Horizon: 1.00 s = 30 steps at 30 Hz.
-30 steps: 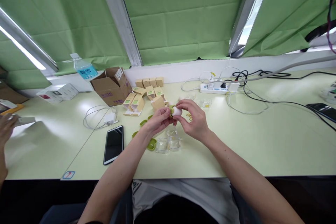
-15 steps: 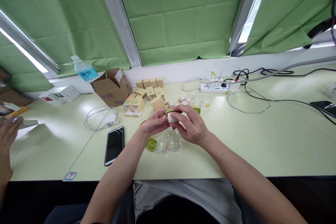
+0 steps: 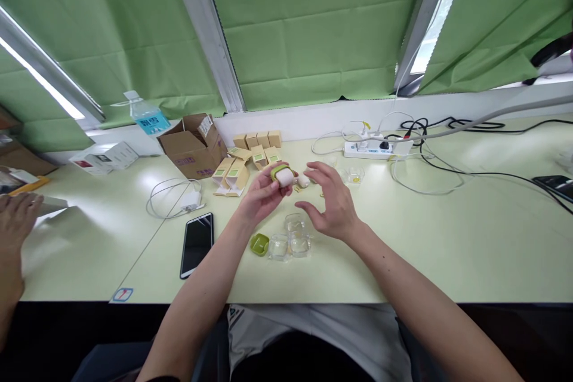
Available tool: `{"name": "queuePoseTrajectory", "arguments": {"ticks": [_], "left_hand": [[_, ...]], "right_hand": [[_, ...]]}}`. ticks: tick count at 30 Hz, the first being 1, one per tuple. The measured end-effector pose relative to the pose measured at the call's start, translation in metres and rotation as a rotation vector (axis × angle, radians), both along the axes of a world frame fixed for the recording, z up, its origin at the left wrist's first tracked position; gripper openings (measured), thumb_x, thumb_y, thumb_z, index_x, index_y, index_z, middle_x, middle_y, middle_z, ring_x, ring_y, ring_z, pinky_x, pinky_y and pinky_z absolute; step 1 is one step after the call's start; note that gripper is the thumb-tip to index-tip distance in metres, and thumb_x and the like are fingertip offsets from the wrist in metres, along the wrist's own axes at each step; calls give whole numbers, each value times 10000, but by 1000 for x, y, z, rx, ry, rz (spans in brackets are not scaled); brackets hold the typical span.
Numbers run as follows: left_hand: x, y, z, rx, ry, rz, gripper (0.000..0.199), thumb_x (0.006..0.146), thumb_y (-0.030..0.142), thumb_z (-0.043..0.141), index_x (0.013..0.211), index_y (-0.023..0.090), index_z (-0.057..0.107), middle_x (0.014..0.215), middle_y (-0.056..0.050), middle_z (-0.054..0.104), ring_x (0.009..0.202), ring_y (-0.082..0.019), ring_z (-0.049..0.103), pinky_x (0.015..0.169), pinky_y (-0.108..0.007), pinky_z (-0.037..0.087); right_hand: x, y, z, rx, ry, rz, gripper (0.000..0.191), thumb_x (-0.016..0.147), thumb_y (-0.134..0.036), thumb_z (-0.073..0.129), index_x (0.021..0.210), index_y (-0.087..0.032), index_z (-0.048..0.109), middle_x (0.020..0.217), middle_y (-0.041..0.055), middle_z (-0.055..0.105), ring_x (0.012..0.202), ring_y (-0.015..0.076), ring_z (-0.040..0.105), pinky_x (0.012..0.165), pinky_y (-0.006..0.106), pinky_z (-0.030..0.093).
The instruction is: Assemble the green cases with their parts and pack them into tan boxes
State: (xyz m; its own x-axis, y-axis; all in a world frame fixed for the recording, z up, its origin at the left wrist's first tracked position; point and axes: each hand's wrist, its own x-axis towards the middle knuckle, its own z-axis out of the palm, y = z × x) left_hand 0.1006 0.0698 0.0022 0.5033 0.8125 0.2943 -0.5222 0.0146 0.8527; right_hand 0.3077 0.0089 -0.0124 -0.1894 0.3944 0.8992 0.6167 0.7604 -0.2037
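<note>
My left hand (image 3: 257,202) is closed around a small, rounded white piece (image 3: 285,176) with an olive-green cover or rim (image 3: 274,169). My right hand (image 3: 333,203) hovers to the right of it, thumb and fingers spread with nothing between them. Just past the held piece, another small whitish rounded piece (image 3: 304,181) lies on the table, partly near my right fingers. Below my hands are several clear plastic cups (image 3: 279,246) grouped together. An olive-green shallow dish (image 3: 259,245) rests at their left.
Several small yellow boxes (image 3: 237,174) stand behind, beside an open brown carton (image 3: 192,149). A phone (image 3: 197,245) and a white charger (image 3: 191,200) lie left. A power strip (image 3: 376,149) with cables is at the back. Another person's hand (image 3: 18,215) is at far left.
My right hand has let go of the white piece and moved right, its fingers opening. My left hand has lifted slightly away to the left, keeping the piece with its green cover.
</note>
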Motion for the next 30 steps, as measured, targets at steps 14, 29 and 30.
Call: {"name": "queuePoseTrajectory", "arguments": {"ticks": [14,29,30], "left_hand": [[-6,16,-9,-5,-87,172,570,742,276,958,1263,209,737,1341,-150,752,977,-187,738,893,-313,590],[3,13,-18,511,315,347,498,713,277,979,1172,228,790,1217,-99,772,1130,-266,698,1009,-400,533],[3,12,-17,539,356,349,484,721,277,971,1170,235,795,1213,-97,777,1156,-279,693,1040,-421,521]], "right_hand": [[8,17,-25,-1026,-386,338,635,802,-106,793,1407,-255,673,1410,113,704,1375,341,574,1167,541,474],[27,40,-24,-1126,587,776,635,703,-256,897,1310,-232,714,1123,69,783,1116,273,750,939,425,616],[27,40,-23,-1138,582,790,644,709,-270,906,1319,-228,704,1148,75,775,1087,267,753,906,416,624]]}}
